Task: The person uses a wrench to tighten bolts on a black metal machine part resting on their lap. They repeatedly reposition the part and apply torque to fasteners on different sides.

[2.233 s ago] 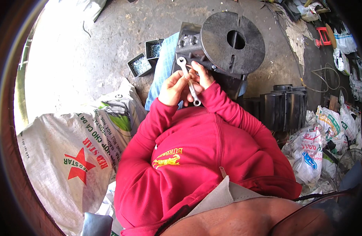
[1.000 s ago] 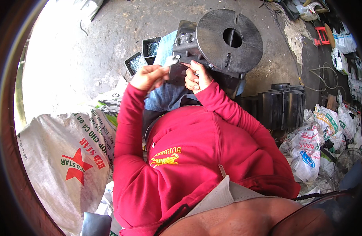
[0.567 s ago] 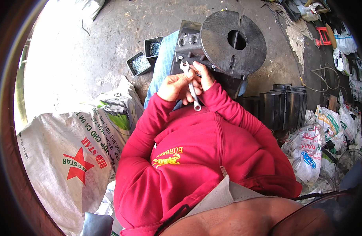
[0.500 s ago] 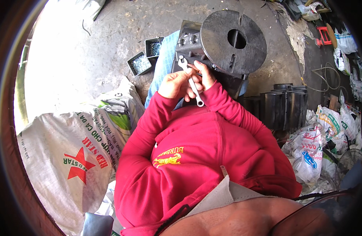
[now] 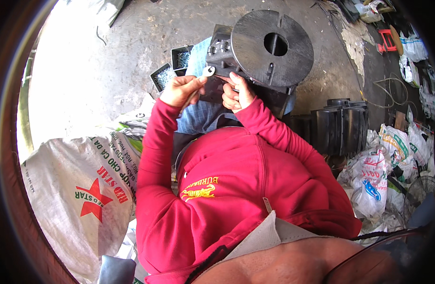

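A large black part with a round slotted flange [image 5: 293,52] and a hole through its middle rests across my lap. Small bolts [image 5: 220,47] show on its left side. My left hand [image 5: 183,90] is closed round a silver combination wrench [image 5: 209,71], whose open-ended jaw points up beside the part's lower left edge. The rest of the wrench is mostly hidden by the fingers. Against the near edge of the part, under the flange, is my right hand [image 5: 238,93], its fingers curled and pinching something thin that I cannot make out.
Two black bins of small screws, one nearer [image 5: 156,71] and one farther [image 5: 179,48], stand left of my leg. Similar black parts [image 5: 341,127] are stacked at the right. A big white sack [image 5: 56,184] lies at the left, plastic bags [image 5: 369,182] at the right.
My left hand has moved left, away from the right hand, and the wrench has turned, its long shaft now mostly hidden. The black part has shifted slightly left.
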The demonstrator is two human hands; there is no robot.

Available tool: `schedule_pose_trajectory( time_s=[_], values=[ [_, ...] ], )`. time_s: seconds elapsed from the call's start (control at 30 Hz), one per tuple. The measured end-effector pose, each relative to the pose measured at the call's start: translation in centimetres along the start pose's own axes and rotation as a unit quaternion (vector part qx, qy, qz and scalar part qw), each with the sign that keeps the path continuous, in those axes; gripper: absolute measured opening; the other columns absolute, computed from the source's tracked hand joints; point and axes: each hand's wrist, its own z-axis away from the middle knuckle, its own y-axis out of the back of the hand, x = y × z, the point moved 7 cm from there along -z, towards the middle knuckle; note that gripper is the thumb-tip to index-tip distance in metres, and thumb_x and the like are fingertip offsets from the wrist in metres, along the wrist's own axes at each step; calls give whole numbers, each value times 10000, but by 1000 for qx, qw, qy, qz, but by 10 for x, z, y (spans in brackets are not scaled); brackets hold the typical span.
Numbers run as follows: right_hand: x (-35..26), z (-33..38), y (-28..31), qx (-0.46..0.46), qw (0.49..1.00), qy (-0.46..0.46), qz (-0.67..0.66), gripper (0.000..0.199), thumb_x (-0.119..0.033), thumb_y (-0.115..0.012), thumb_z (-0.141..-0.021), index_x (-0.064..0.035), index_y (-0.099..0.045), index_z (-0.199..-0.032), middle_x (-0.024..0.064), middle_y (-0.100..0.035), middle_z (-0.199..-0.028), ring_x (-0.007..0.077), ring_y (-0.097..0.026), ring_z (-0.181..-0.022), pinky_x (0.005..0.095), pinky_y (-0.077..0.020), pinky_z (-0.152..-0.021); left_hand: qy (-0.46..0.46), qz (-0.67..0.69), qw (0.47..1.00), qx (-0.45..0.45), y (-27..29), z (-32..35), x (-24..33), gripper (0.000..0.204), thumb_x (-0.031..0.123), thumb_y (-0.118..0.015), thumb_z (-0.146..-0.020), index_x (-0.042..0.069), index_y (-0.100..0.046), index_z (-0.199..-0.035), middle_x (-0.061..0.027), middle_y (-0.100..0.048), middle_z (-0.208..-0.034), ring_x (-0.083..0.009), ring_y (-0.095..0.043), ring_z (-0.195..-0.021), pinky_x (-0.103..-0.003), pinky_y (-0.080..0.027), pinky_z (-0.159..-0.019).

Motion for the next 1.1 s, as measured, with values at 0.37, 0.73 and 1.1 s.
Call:
schedule_pose_trajectory(
  time_s=[0.37,0.73,1.1],
  values=[
    [4,4,7,91,996,-5,14,386,-474,-449,-907,-94,-502,-863,-26,-359,-512,83,-330,-371,210,-223,-371,-26,163,984,-64,-49,5,-12,326,332,-494,-945,42,-620,-867,-79,-660,-681,-110,-548,-435,-217,-407,-377],
    [2,0,6,-79,995,-26,-56,427,-437,-435,-929,-111,-539,-1185,-53,-311,-494,76,-301,-360,198,-275,-374,20,132,991,-12,-33,-7,-4,319,341,-546,-912,47,-632,-826,-40,-619,-621,-81,-517,-435,-211,-359,-384],
    [1,7,4,19,999,-47,-15,535,-477,-417,-916,-69,-490,-1255,-47,-341,-544,60,-294,-379,205,-244,-359,-28,172,984,-37,-44,2,-11,311,337,-533,-927,58,-617,-816,-67,-633,-619,-99,-506,-392,-205,-365,-359]
  ],
)
